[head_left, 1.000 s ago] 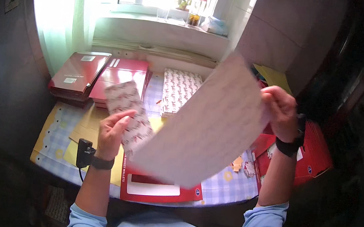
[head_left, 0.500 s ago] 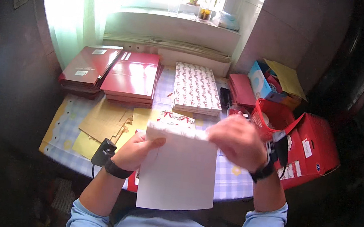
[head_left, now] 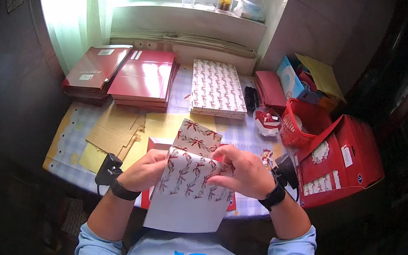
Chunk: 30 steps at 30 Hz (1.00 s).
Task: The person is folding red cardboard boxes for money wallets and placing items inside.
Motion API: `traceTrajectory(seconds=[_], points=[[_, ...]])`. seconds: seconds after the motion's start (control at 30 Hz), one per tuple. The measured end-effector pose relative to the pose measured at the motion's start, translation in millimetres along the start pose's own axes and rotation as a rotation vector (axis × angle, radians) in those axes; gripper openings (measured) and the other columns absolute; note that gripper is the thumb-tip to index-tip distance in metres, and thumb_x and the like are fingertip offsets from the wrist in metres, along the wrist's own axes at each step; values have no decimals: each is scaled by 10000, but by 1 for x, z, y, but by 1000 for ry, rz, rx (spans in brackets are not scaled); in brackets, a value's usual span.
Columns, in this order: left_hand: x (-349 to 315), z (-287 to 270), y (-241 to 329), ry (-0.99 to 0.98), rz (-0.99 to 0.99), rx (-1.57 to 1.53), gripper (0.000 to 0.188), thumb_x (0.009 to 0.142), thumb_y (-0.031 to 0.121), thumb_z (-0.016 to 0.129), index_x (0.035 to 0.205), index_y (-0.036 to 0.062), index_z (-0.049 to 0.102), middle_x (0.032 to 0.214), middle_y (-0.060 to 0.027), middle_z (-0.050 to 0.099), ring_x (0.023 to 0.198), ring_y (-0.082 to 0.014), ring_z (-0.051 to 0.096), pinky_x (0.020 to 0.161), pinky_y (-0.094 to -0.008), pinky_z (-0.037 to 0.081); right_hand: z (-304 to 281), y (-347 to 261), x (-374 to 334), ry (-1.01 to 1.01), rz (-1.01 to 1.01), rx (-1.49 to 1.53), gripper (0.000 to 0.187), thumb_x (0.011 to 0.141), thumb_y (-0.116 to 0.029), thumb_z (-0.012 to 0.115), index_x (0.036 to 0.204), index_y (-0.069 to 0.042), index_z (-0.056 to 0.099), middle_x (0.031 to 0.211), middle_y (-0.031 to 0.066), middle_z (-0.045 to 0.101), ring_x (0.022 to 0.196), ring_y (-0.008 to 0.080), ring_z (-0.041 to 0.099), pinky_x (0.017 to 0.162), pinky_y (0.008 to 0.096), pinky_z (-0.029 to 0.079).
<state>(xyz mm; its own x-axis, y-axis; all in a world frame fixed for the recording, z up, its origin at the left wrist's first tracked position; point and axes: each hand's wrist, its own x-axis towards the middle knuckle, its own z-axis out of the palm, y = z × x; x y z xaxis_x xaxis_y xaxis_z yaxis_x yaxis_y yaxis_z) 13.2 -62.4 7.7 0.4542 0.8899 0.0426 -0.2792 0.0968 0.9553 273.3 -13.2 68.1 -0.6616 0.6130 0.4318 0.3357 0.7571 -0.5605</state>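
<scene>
I hold a sheet of patterned paper (head_left: 189, 177), white on its back, with red bows and green sprigs printed on the other side. Its upper part lies folded over toward me, so print covers the top and white shows below. My left hand (head_left: 142, 172) is closed on the left edge near the fold. My right hand (head_left: 248, 175) pinches the right side between thumb and fingers. Beyond the fold sticks up a narrower piece with the same print (head_left: 196, 136); whether it belongs to the sheet, I cannot tell. Under the sheet, a red-edged thing (head_left: 158, 145) is mostly hidden.
Two stacks of dark red folders (head_left: 144, 75) stand at the far left, beside a stack of patterned sheets (head_left: 218, 88). Brown card pieces (head_left: 113, 131) lie left. At right are a red basket (head_left: 303, 124), a blue box (head_left: 297, 85), a clear bowl (head_left: 267, 121) and a red box (head_left: 346, 164).
The sheet's upper part has come over toward me, baring its printed side. My right hand has moved down and left, onto the sheet's right side. My left hand has shifted slightly left and down.
</scene>
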Motion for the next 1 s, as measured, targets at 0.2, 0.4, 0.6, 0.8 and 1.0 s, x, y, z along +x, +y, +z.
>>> traceTrajectory(seconds=[0.2,0.4,0.6,0.8,1.0], points=[[4,7,-11,6,148,-664,905,867,732,334,1418,13,345,1381,-167,457,1244,-275,465,1029,-435,364,-18,24,1,13,340,700,160,847,-89,690,954,14,632,876,70,699,787,81,645,697,250,520],[7,26,-20,-101,338,-445,996,808,753,453,1430,-10,296,1420,-158,395,1315,-274,377,1072,-436,297,-17,20,4,250,254,268,163,869,-134,667,923,12,618,827,119,689,704,187,669,620,295,521],[12,59,-10,193,306,160,859,830,590,618,1348,-44,360,1298,-150,465,1186,-221,461,993,-358,375,31,-31,-15,322,-157,-710,310,778,-139,633,1057,-4,615,954,174,672,650,237,632,553,349,489],[8,77,-4,389,354,31,434,984,301,500,1253,-39,487,1193,-126,567,1068,-176,548,918,-317,441,67,-48,-16,229,-44,-576,601,753,-258,692,1266,9,530,1248,231,521,1128,315,484,917,421,404],[5,65,-5,426,286,115,355,1016,248,438,1172,-48,555,1059,-108,648,947,-137,600,789,-270,497,43,-19,-20,262,250,121,573,801,-125,712,1297,-12,448,1117,209,566,944,261,605,797,362,506]])
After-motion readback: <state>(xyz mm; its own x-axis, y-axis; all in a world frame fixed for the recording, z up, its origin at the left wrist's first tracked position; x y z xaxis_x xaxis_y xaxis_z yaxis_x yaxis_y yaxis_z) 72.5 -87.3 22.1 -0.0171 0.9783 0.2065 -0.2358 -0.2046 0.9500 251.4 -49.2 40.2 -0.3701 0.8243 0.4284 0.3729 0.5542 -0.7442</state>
